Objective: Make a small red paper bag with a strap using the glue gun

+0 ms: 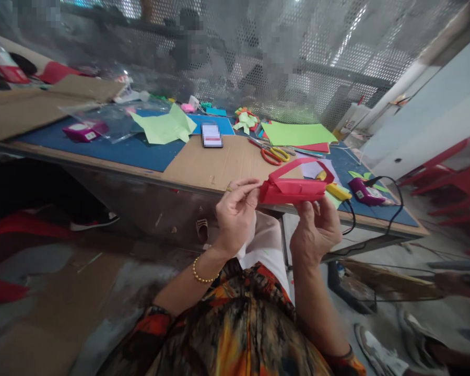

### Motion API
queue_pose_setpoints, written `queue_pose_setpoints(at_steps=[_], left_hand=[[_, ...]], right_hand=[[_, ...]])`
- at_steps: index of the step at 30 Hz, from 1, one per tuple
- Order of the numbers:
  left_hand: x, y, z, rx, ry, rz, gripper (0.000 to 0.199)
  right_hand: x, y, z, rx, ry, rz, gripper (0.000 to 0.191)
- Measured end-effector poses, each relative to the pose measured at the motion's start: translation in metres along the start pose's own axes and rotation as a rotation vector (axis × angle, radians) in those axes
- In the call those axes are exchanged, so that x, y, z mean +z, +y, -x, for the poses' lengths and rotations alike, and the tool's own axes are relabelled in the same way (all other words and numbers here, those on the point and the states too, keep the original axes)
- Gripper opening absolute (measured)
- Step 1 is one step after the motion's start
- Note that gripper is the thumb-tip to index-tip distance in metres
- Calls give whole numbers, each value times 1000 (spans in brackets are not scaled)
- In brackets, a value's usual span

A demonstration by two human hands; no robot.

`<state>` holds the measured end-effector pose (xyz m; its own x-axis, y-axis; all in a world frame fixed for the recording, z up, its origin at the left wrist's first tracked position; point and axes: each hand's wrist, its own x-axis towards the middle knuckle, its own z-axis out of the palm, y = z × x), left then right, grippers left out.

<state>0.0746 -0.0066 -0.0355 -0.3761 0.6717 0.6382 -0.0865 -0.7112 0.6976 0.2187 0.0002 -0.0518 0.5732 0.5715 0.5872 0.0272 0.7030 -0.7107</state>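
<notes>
A folded red paper piece, box-like with a strip looped over its top like a handle, is held up in front of the table's edge. My left hand pinches its left end, fingers closed. Under its right part, my right hand grips the lower edge with thumb and fingers. Just behind the piece lie red-handled scissors and a yellow-handled pair. A yellow glue gun with a black cord rests to its right, partly over pale purple paper.
The table carries a phone, light green paper, bright green sheets, a purple box at left and another purple device with a cord at right. A person's shoes show at lower right.
</notes>
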Motion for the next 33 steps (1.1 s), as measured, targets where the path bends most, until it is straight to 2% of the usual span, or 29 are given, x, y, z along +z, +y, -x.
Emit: queue_pose_setpoints(at_steps=[5,7,12,16,23,26,30,32,33], left_hand=[[0,3,-2,-264,-136,277,33],[0,7,-2,-304,-193,336,37],[-3,22,-3,-175,-300,214,30],[-7,29,-7,-73,-347,43,33],[-9,31,-21,-155,-486,116,27],[-8,32,-26,-116,-470,65,25],[-8,32,-30,0,-414,-24,32],[-9,30,-32,72,-375,-111,36],[-9,28,-33,122,-357,-174,37]], right_hand=[[3,-18,-3,173,-19,-102,30],[2,-22,-5,247,-40,-134,30],[2,-22,-9,419,-82,-179,32],[3,-19,-9,435,-93,-211,32],[-3,-6,-11,440,-126,-162,39],[-5,-3,-10,436,-149,-148,39],[-9,-7,-12,436,-238,-144,42],[-12,-13,-13,364,-256,-45,41],[-14,-17,-14,283,-249,41,40]])
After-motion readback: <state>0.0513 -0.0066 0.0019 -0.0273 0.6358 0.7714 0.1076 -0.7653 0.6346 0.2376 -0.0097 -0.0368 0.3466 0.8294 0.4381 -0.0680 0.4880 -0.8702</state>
